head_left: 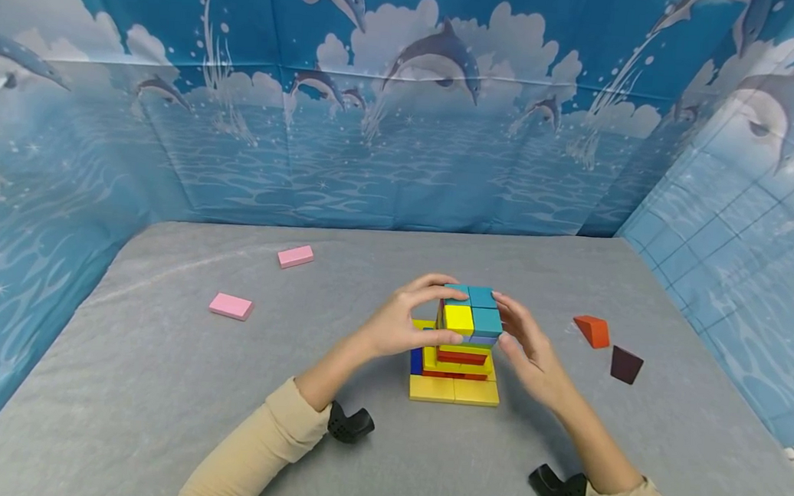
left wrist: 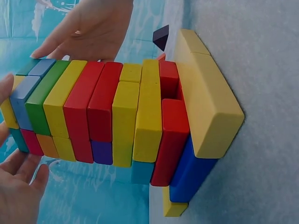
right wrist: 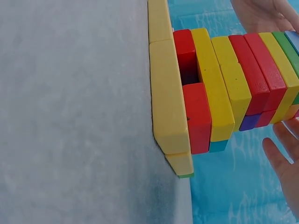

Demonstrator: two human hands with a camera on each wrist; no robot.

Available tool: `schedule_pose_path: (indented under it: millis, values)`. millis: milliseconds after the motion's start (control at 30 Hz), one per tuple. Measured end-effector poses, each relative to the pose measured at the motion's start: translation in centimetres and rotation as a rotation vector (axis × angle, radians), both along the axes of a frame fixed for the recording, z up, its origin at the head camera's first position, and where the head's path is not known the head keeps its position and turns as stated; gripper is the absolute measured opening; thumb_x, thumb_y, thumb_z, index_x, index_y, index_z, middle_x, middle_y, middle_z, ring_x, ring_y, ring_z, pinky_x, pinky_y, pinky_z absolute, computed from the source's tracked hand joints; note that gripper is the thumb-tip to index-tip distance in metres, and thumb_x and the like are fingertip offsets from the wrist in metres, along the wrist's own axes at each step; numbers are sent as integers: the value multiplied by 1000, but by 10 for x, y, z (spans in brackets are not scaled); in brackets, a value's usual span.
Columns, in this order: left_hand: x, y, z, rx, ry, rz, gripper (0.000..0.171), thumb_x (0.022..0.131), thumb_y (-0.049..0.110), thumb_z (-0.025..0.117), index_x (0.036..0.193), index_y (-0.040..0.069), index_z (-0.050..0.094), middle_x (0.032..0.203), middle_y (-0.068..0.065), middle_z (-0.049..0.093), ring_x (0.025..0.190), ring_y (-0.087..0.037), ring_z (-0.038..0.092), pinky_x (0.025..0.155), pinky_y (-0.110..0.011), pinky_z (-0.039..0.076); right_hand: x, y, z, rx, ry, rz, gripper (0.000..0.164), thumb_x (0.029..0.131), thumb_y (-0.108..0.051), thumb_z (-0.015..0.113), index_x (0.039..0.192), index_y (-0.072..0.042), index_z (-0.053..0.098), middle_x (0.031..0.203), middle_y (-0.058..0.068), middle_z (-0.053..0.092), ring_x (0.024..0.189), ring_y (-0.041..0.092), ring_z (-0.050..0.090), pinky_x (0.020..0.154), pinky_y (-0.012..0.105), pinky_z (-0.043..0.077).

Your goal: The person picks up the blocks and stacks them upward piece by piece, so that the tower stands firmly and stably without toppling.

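A tower of flat coloured blocks [head_left: 461,366] stands on a pale yellow base [head_left: 432,389]. Its top layer shows a bright yellow block [head_left: 458,319] at the front left and several teal blocks [head_left: 487,321]. My left hand [head_left: 399,317] spans the left side of this layer, its thumb at the front by the yellow block and its fingers reaching over the back teal block. On the opposite side, my right hand [head_left: 531,357] has extended fingers [head_left: 510,306] and thumb at the teal blocks' edge. In the left wrist view, red, yellow, green and purple layers [left wrist: 126,112] run down the tower.
Two pink blocks, one nearer [head_left: 231,306] and one farther [head_left: 296,256], lie to the left on the grey cloth [head_left: 152,384]. At right sit an orange wedge [head_left: 592,332] and a dark brown block [head_left: 627,365]. A dolphin-print curtain [head_left: 403,164] hangs behind the table.
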State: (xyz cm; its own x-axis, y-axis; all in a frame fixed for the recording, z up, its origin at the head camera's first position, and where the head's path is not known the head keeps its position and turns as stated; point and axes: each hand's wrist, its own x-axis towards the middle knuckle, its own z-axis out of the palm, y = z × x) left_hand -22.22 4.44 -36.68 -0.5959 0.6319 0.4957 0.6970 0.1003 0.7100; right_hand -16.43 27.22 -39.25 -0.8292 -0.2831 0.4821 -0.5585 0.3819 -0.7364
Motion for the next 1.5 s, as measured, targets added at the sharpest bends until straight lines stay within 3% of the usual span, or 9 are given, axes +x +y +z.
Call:
schedule_pose_path:
  millis: [333,500,600,733,867,967,1200,1500]
  values:
    - [0,-1,1,4,-56,-22,52,76,15,74,125,11,55,134,-7,43,123,-18,39,97,-44,38,1,-1,1,28,-20,-30,57,90,3,48,142,-11,29,138,15,38,119,0,40,95,15,35]
    - [-12,-17,-1,30,-61,-40,62,78,34,71,131,11,48,139,-1,39,128,-15,33,102,-47,31,1,-2,1,18,-15,-48,58,89,5,49,141,-12,30,138,13,40,118,2,41,95,14,35]
    - [-30,-42,-7,37,-50,69,65,78,41,70,132,13,48,138,-2,40,128,-15,34,103,-49,29,1,-3,1,22,-1,-53,59,88,7,50,141,-10,31,137,14,40,118,1,41,95,13,35]
    - [-59,-87,-21,-7,-40,313,59,78,30,73,130,14,50,135,-8,43,126,-22,37,102,-50,29,5,-8,9,14,22,-42,59,86,11,49,139,-3,31,134,20,41,116,-1,41,94,11,34]
    - [-81,-132,-38,-124,-47,531,58,78,23,73,129,9,51,134,-14,44,126,-30,36,101,-52,28,10,-13,18,7,28,-31,56,85,12,48,137,2,31,131,26,40,115,-3,41,93,9,33]
    - [-90,-160,-49,-214,-66,637,59,79,24,72,130,5,49,134,-18,43,126,-36,35,101,-53,26,7,-11,14,19,24,-33,57,86,12,49,139,0,30,133,24,40,116,-3,40,93,9,33]
    - [-99,-194,-68,-336,-76,740,59,80,22,71,131,2,47,134,-24,42,125,-42,33,101,-56,23,0,-2,0,27,12,-22,61,86,10,50,141,-5,28,136,18,40,118,-1,40,94,11,33]
    - [-101,-194,-68,-444,-113,782,47,85,23,65,126,4,52,127,-20,47,122,-39,38,98,-56,26,-1,-3,-2,2,19,-31,60,85,12,50,140,-4,30,134,18,41,117,1,41,93,10,34]
